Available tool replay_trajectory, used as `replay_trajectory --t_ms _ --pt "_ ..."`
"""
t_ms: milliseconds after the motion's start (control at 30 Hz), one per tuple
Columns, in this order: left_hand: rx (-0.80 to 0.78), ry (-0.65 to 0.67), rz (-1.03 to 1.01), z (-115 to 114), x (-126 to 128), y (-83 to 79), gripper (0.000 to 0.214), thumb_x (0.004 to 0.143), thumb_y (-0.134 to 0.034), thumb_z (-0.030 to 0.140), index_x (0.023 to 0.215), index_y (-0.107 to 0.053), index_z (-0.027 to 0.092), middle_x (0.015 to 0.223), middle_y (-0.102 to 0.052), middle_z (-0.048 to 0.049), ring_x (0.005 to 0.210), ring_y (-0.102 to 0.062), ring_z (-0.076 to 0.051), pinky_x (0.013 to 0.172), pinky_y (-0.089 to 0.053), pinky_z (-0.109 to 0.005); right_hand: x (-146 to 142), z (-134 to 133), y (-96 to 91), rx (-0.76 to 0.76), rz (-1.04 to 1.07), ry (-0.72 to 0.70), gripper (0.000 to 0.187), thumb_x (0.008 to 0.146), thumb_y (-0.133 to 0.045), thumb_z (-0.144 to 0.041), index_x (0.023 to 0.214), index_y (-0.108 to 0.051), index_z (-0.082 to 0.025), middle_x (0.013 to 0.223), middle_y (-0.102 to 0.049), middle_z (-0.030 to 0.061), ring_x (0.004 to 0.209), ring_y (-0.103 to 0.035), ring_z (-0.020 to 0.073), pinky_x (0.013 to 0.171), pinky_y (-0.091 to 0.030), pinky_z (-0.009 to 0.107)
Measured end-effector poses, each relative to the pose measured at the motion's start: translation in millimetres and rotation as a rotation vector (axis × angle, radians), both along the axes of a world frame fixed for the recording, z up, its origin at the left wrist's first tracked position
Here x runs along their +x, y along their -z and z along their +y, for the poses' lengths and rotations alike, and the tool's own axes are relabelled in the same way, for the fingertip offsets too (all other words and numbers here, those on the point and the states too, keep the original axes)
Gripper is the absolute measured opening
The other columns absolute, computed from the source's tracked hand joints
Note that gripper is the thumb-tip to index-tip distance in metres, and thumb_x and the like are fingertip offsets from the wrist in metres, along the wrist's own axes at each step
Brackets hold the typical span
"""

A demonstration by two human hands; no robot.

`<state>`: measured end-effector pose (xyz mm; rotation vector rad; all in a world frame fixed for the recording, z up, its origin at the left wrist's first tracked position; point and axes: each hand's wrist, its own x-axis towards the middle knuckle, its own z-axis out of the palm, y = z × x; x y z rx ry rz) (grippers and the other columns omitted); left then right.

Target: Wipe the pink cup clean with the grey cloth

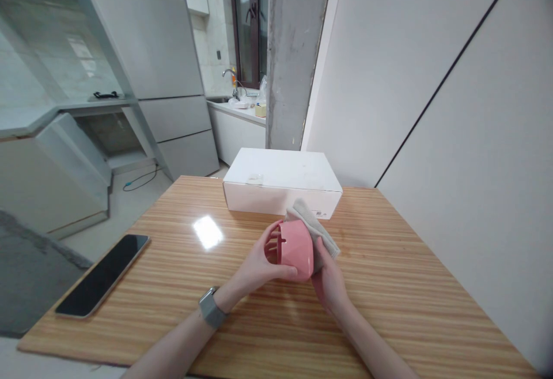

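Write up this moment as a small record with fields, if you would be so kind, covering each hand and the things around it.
Left hand: holds a slotted pink plastic holder
Right hand: presses a grey cloth against the holder
Left wrist: grey wristwatch
On the wooden table: white cardboard box, behind the hands; black smartphone, to the left
Background: grey refrigerator; metal tap

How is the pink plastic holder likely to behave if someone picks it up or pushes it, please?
The pink plastic holder is probably light for its size, since its slots suggest a thin, hollow shell. It seems stiff, as its facets hold their shape under the left hand. Its smooth, curved surface might let it slide or rock when pushed.
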<state>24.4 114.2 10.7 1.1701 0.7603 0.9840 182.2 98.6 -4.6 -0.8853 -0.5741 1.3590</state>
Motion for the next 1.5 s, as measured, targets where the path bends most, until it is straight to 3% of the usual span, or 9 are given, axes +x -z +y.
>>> replay_trajectory --t_ms 300,567,700,800,900,1000,1133,1367,1500 --pt "0.057 -0.094 -0.055 -3.7 2.6 5.4 0.102 0.051 -0.091 0.032 0.142 -0.044 0.029 0.139 -0.049 -0.0117 0.113 -0.054 -0.028 0.086 -0.050 -0.034 -5.2 -4.0 -4.5 0.012 0.026 -0.055 0.043 0.079 -0.068 -0.058 0.109 -0.074 -0.028 0.124 -0.070 0.0027 0.128 -0.055 0.0317 0.112 -0.037 0.050" --pt "-0.119 -0.091 -0.211 -3.5 4.4 12.9 0.074 0.061 -0.085 0.043 0.126 -0.060 0.020 0.127 -0.061 -0.0123 0.108 -0.060 -0.027 0.086 -0.048 -0.032 1.8 -6.4 11.0 0.090 -0.063 -0.046 0.041 0.078 -0.071 -0.054 0.112 -0.072 -0.030 0.130 -0.067 0.0008 0.136 -0.047 0.0274 0.120 -0.026 0.046" --pt "-0.278 0.025 -0.265 -4.3 2.7 10.8 0.061 0.072 -0.077 0.050 0.120 -0.063 0.015 0.113 -0.067 -0.0136 0.093 -0.063 -0.023 0.072 -0.050 -0.028 3.9 -6.4 17.8 0.116 -0.139 -0.051 0.045 0.077 -0.073 -0.054 0.114 -0.071 -0.029 0.133 -0.065 0.0019 0.138 -0.045 0.0257 0.122 -0.022 0.044" --pt "-0.307 0.014 -0.264 -4.9 2.6 8.2 0.059 0.074 -0.076 0.049 0.121 -0.062 0.016 0.115 -0.066 -0.0129 0.085 -0.062 -0.018 0.067 -0.049 -0.025 2.5 -3.2 15.3 0.102 -0.129 -0.040 0.047 0.076 -0.073 -0.055 0.115 -0.071 -0.027 0.132 -0.066 0.0027 0.137 -0.045 0.0265 0.121 -0.022 0.046" --pt "-0.281 -0.045 -0.284 -5.2 2.6 4.9 0.069 0.072 -0.078 0.046 0.133 -0.053 0.025 0.130 -0.058 -0.0112 0.089 -0.062 -0.018 0.067 -0.051 -0.025 0.7 0.7 7.5 0.059 -0.081 -0.024 0.047 0.075 -0.072 -0.056 0.111 -0.073 -0.027 0.129 -0.068 0.0029 0.137 -0.045 0.0288 0.120 -0.025 0.048" --pt "-0.224 0.024 -0.283 -3.7 1.8 3.5 0.096 0.061 -0.087 0.035 0.143 -0.038 0.035 0.141 -0.049 -0.0107 0.098 -0.062 -0.022 0.073 -0.053 -0.030 0.5 2.4 -0.3 0.024 -0.052 -0.005 0.045 0.074 -0.072 -0.057 0.108 -0.074 -0.028 0.126 -0.069 0.0027 0.135 -0.048 0.0310 0.116 -0.032 0.050" --pt "-0.109 0.041 -0.123 0.0 1.1 4.0 0.119 0.045 -0.094 0.019 0.146 -0.035 0.036 0.141 -0.047 -0.0130 0.107 -0.061 -0.027 0.087 -0.051 -0.038 1.6 1.4 -3.7 0.003 -0.030 0.006 0.041 0.076 -0.071 -0.057 0.104 -0.075 -0.028 0.124 -0.071 0.0026 0.129 -0.054 0.0324 0.110 -0.040 0.050" --pt "0.038 -0.042 -0.018 -4.0 -1.3 -7.5 0.109 0.047 -0.094 0.021 0.142 -0.042 0.030 0.140 -0.050 -0.0139 0.124 -0.051 -0.032 0.096 -0.049 -0.042 -1.8 -0.7 -4.0 0.009 -0.002 -0.003 0.039 0.074 -0.072 -0.056 0.102 -0.076 -0.029 0.122 -0.072 0.0022 0.128 -0.054 0.0326 0.110 -0.040 0.050" --pt "0.079 -0.041 -0.002 -7.4 -2.4 -11.0 0.109 0.050 -0.093 0.023 0.144 -0.040 0.031 0.143 -0.047 -0.0136 0.124 -0.050 -0.032 0.089 -0.053 -0.039 -3.0 -2.6 -7.2 0.012 0.001 -0.026 0.043 0.074 -0.072 -0.058 0.105 -0.075 -0.028 0.122 -0.072 0.0025 0.129 -0.053 0.0335 0.111 -0.039 0.051"
